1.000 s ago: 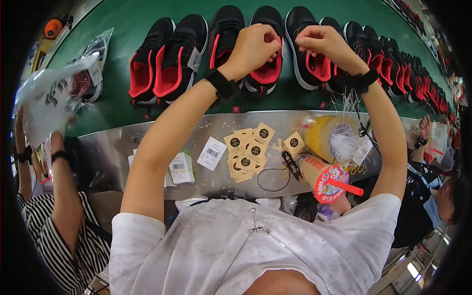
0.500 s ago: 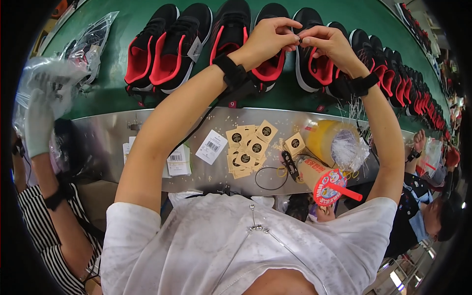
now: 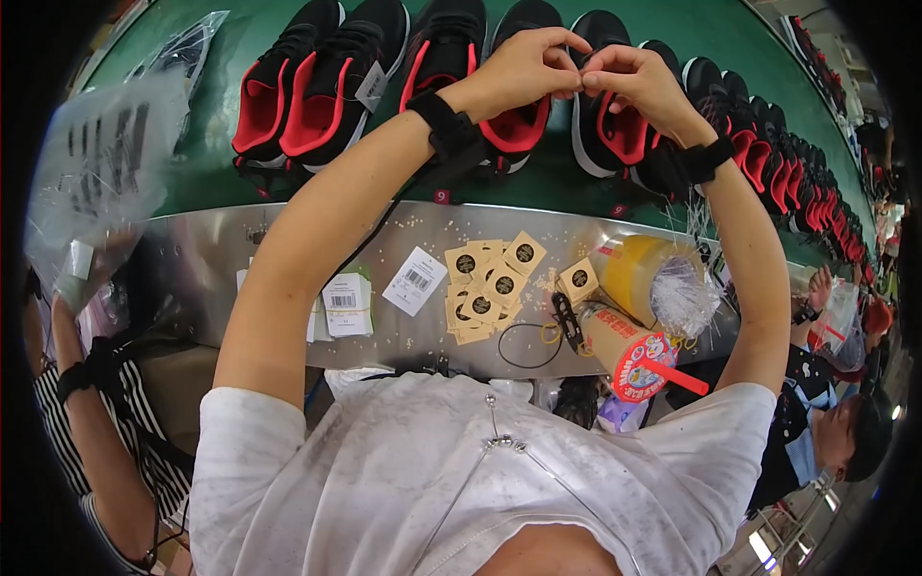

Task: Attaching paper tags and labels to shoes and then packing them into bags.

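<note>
Over the row of shoes, my left hand [image 3: 526,71] and my right hand [image 3: 645,88] meet fingertip to fingertip. Both are pinched closed; whatever they hold is too small to make out. Just beneath them stands a black sports shoe [image 3: 603,38] with a red lining, and another black shoe [image 3: 523,21] is partly covered by my left hand. Further left, a white tag [image 3: 372,86] hangs on one shoe of a similar pair. A black band circles each of my wrists.
Several more shoes [image 3: 740,110] line the green surface [image 3: 206,144]. On the metal ledge [image 3: 384,331] lie brown square tags [image 3: 485,288], white barcode cards [image 3: 346,305], a yellow container [image 3: 629,278] of clear fasteners and a lidded drink cup [image 3: 634,360]. A co-worker at left handles a plastic bag [image 3: 106,158].
The shoes at left and centre have shifted slightly left. My hands stay together in nearly the same place. The co-worker's gloved hand has dropped lower, and the plastic bag hangs more spread out.
</note>
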`<control>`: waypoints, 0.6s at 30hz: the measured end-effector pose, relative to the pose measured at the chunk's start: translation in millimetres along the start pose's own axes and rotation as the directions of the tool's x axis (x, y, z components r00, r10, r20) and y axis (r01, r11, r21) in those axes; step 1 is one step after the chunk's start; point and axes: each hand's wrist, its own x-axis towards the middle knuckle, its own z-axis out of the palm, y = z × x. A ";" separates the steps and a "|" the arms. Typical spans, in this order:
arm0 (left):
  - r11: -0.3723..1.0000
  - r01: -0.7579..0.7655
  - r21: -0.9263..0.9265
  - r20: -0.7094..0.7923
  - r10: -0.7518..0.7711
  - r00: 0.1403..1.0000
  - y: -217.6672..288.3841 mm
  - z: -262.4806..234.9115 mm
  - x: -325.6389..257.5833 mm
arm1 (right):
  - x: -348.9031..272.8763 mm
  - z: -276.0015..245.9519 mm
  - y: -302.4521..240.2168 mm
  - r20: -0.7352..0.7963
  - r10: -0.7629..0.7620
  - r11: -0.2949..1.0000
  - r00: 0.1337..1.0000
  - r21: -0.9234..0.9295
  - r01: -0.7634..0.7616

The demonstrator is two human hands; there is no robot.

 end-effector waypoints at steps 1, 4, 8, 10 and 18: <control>1.000 0.001 -0.003 -0.007 -0.001 1.000 -1.1 -1.0 -0.5 | 0.9 0.7 -0.8 0.001 0.001 1.000 1.000 -0.002 -0.001; 0.997 -0.018 -0.076 0.021 0.020 1.000 -6.5 -2.9 -2.5 | 1.0 3.5 1.0 -0.001 0.006 1.000 1.000 -0.010 -0.006; 0.995 0.054 -0.081 -0.037 -0.057 0.998 -8.6 -5.1 -3.5 | 1.1 10.7 -6.4 0.017 -0.037 0.996 0.999 -0.081 0.038; 0.987 0.054 -0.151 -0.021 -0.058 0.998 -5.4 -2.8 -1.7 | -0.6 9.7 -10.2 0.027 -0.024 0.988 0.999 -0.153 0.028; 0.686 -0.267 0.677 -0.098 0.443 0.891 39.1 -1.6 -56.4 | -40.2 2.0 -66.6 -0.045 -0.022 0.977 0.999 -0.213 0.012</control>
